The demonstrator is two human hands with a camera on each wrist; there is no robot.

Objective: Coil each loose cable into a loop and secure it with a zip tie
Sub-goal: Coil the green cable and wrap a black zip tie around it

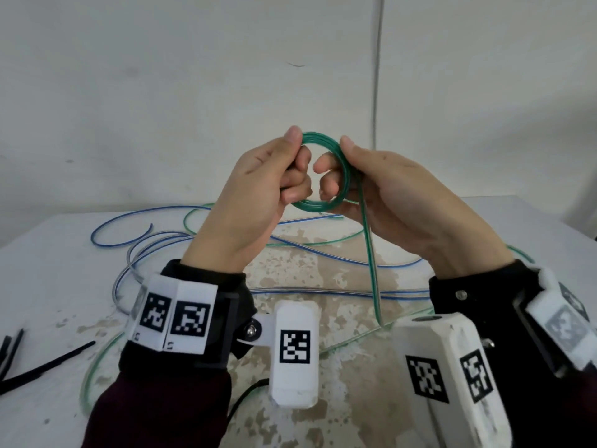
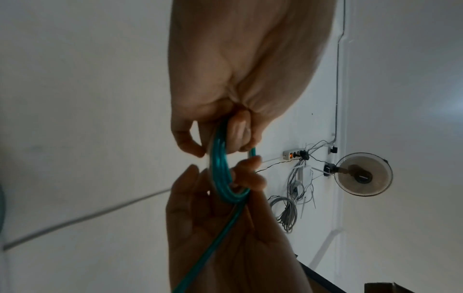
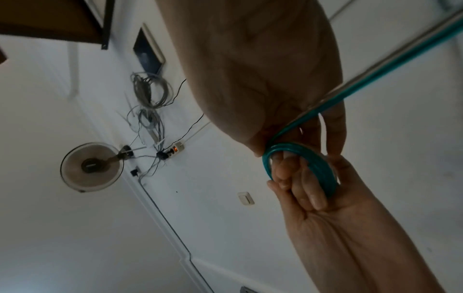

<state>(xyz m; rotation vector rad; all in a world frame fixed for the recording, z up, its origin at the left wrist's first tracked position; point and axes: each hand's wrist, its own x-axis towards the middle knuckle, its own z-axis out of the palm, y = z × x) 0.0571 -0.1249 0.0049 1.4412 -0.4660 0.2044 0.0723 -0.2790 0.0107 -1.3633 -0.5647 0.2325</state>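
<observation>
A green cable coil (image 1: 346,181) of several turns is held upright above the table between both hands. My left hand (image 1: 298,147) pinches its left side with thumb on top and fingers curled through the ring. My right hand (image 1: 336,155) grips the right side, thumb on the top edge. The green cable's loose tail (image 1: 371,253) drops from the coil to the table. In the left wrist view the coil (image 2: 220,168) sits between the left hand (image 2: 225,138) and the right hand (image 2: 225,228). The right wrist view shows the coil (image 3: 322,170) and the taut tail (image 3: 375,79).
A blue cable (image 1: 323,253) lies in loose curves across the white, stained table (image 1: 48,270), tangled with slack green cable. Black zip ties (image 1: 45,367) lie at the left front edge. A wall fan (image 2: 363,174) and a power strip (image 2: 293,154) hang behind.
</observation>
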